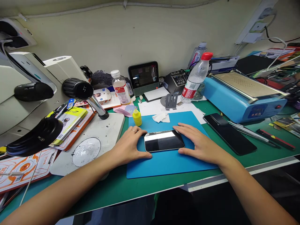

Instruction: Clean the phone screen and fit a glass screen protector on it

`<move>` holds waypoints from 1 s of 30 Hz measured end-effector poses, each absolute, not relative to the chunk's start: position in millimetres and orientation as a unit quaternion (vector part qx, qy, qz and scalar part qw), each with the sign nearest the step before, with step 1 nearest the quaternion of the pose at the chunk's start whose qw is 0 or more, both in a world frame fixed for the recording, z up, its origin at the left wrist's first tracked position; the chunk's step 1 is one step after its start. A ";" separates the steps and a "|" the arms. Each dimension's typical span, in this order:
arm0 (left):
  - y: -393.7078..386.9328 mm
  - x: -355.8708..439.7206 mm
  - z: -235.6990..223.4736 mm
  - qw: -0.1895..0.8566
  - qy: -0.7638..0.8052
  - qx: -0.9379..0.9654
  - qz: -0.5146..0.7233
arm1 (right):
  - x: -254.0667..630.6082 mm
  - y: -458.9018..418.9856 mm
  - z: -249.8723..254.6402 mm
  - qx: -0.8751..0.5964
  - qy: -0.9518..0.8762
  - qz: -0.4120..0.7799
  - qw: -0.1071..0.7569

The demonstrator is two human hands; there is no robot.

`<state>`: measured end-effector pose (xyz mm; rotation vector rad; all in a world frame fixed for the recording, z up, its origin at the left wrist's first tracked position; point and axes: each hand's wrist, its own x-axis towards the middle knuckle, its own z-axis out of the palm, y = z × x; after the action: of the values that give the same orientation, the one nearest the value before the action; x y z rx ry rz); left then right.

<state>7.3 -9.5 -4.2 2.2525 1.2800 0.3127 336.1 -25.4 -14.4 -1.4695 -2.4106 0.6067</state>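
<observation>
The bare left hand (132,142) and bare right hand (197,142) bracketed opposite ends of a flat, black, glass-fronted rectangular phone (164,142). Each grip stood parted, thumb on the near side and fingers on the far side, perhaps to steady it; whether every fingertip pressed on it could not be told. The phone lay between the grips on a smooth blue rectangular mat (164,168), which probably cushioned it from the green tabletop (112,195). Just beyond the left grip stood a small yellow plastic bottle (137,118); beyond the gap between both grips lay a crumpled white tissue (161,117), likely for easy reach.
</observation>
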 end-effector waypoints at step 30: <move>-9.7 10.0 -2.4 0.266 0.483 0.829 0.092 | 335.6 -25.6 -14.5 -0.503 -0.832 0.201 0.122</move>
<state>10.0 -9.7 -2.4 2.2389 1.3032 0.2486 335.6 -25.6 -14.5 -1.4690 -2.4270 0.5867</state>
